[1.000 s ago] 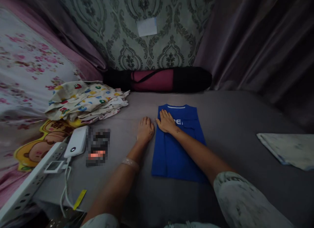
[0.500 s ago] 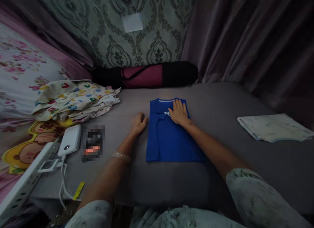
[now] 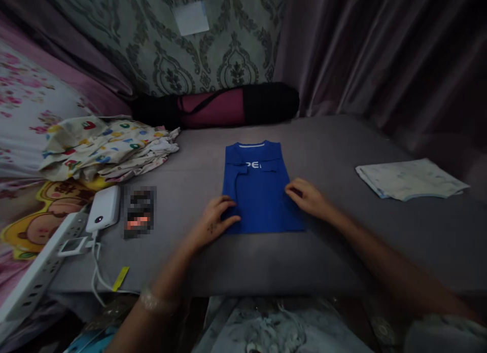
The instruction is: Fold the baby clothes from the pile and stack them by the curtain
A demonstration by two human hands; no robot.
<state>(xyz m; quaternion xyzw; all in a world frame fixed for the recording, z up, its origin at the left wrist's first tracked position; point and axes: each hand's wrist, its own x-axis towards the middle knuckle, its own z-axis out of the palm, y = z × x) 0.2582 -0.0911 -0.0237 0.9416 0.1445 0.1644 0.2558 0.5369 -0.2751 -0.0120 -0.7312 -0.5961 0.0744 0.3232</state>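
A blue shirt (image 3: 262,201) lies on the grey surface, its sides folded inward, white letters near the top and the collar at the far end. My left hand (image 3: 216,221) is at its lower left edge, thumb and fingers apart, with nothing held between them. At the right edge of the shirt is my right hand (image 3: 308,197), thumb and fingertips pressed together; whether cloth is pinched between them is too small to make out.
A folded pale garment (image 3: 413,179) lies right, a patterned cloth pile (image 3: 102,142) left. A white power bank (image 3: 103,208), cables and a power strip (image 3: 47,272) sit at the left edge. A long black and maroon bag (image 3: 213,107) lies along the wall.
My right hand has left the shirt's upper part for its right edge, and its fingers have closed. My left hand has come nearer, onto the lower left edge. The view has shifted slightly.
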